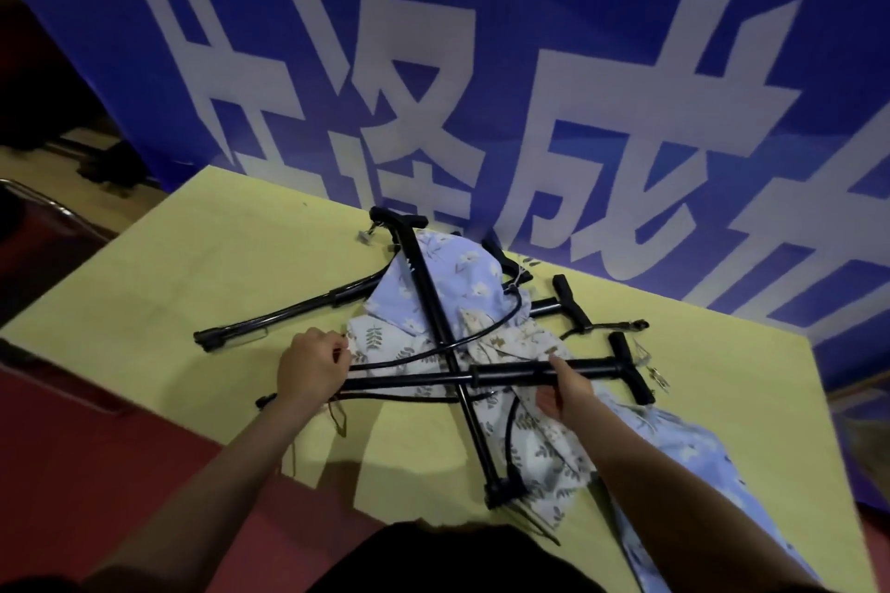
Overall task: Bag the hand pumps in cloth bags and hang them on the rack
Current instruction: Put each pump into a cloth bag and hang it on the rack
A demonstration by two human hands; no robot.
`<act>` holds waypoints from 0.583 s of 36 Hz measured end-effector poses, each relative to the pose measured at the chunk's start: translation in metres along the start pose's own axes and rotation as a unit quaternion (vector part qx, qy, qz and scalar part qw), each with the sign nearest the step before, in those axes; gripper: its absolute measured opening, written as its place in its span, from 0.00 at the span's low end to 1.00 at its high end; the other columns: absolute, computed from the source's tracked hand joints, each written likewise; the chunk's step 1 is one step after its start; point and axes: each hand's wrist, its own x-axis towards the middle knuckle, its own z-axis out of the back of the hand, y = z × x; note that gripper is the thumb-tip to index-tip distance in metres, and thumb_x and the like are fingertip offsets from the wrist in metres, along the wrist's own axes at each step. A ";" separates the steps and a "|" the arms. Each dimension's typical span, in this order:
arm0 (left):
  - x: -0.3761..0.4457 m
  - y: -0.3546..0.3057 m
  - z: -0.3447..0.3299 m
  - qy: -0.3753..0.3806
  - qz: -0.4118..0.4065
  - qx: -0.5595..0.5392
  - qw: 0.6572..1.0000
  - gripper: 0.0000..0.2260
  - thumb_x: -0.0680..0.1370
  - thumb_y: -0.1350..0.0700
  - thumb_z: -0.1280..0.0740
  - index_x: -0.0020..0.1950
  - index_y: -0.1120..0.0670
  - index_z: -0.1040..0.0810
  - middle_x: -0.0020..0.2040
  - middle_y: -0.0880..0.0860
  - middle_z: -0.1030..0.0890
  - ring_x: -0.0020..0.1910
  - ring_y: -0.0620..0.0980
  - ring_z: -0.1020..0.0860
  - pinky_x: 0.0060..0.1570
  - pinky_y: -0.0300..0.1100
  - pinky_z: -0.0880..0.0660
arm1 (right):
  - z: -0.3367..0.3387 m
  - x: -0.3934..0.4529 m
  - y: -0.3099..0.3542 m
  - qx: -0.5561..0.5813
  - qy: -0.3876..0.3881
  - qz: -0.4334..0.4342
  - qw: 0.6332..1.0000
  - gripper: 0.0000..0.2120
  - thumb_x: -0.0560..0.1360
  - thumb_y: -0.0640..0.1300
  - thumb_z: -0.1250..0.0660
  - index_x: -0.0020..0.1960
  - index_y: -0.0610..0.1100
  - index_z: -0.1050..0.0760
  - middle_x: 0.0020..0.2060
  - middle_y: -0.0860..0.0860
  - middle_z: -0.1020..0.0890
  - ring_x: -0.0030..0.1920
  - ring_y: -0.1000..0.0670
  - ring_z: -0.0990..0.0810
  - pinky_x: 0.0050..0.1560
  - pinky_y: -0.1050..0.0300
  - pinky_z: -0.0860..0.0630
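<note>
- Left hand (pixel 313 364) at about 9 o'clock of the pile: grip clenched around the foot end of the horizontal pump (pixel 505 373), which lies crosswise on the heap. Likely anchoring that end so the tube lifts level.
- Right hand (pixel 563 392) at about 4 o'clock of the pile centre: fingers curled on the same pump's barrel, index stretched along it. Two-point hold makes sense for a long thin tube.
- That pump's T-handle (pixel 631 368) points to 3 o'clock; its hose trails underneath towards the left hand.
- Diagonal pump (pixel 433 318) runs from 11 o'clock, handle near the banner, down to 6 o'clock, base near the tabletop's near edge. It crosses the held pump; which one is on top I cannot tell for sure.
- Third pump (pixel 289 318) lies at 9–10 o'clock, partly tucked under cloth. At least one more handle (pixel 570 301) shows at 2 o'clock.
- Cloth bags: blue floral bag (pixel 462 274) at 12 o'clock under the pumps, leaf-print bag (pixel 534 443) at 5 o'clock, another blue cloth (pixel 693 457) hanging off the edge at 4–5 o'clock. All flat; none visibly holds a pump.
- Yellow tabletop (pixel 192 255) carries it all; blue banner (pixel 626 63) behind. No rack in view.
- Judgement: early stage, one pump being picked from the tangle. Hoses could snag on lift.
</note>
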 end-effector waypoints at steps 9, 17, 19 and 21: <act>0.031 0.023 -0.010 0.182 0.035 -0.194 0.963 0.10 0.80 0.47 0.38 0.44 0.48 0.19 0.41 0.50 0.17 0.42 0.49 0.19 0.44 0.43 0.27 | -0.015 0.008 0.023 0.129 0.005 -0.120 0.984 0.13 0.79 0.45 0.35 0.58 0.38 0.29 0.45 0.41 0.22 0.31 0.41 0.19 0.17 0.50 0.25; 0.062 0.026 -0.012 0.246 0.055 -0.194 0.948 0.18 0.78 0.42 0.37 0.39 0.52 0.16 0.35 0.57 0.17 0.33 0.54 0.19 0.37 0.41 0.29 | -0.028 -0.010 0.059 0.115 0.066 -0.013 0.991 0.15 0.79 0.46 0.41 0.35 0.41 0.35 0.26 0.44 0.31 0.24 0.45 0.28 0.25 0.60 0.25; 0.065 0.028 -0.014 0.238 0.071 -0.212 0.945 0.17 0.79 0.46 0.36 0.35 0.52 0.16 0.35 0.54 0.17 0.36 0.53 0.19 0.39 0.41 0.29 | -0.034 -0.020 0.071 0.129 0.066 0.007 0.989 0.14 0.79 0.45 0.41 0.37 0.41 0.34 0.30 0.44 0.31 0.27 0.45 0.27 0.24 0.59 0.25; 0.069 0.028 -0.012 0.230 0.097 -0.250 0.935 0.18 0.79 0.50 0.36 0.32 0.53 0.17 0.35 0.50 0.18 0.39 0.52 0.20 0.41 0.41 0.30 | -0.036 -0.022 0.082 0.139 0.053 0.022 0.989 0.10 0.79 0.45 0.39 0.43 0.39 0.31 0.35 0.44 0.26 0.35 0.45 0.23 0.24 0.57 0.22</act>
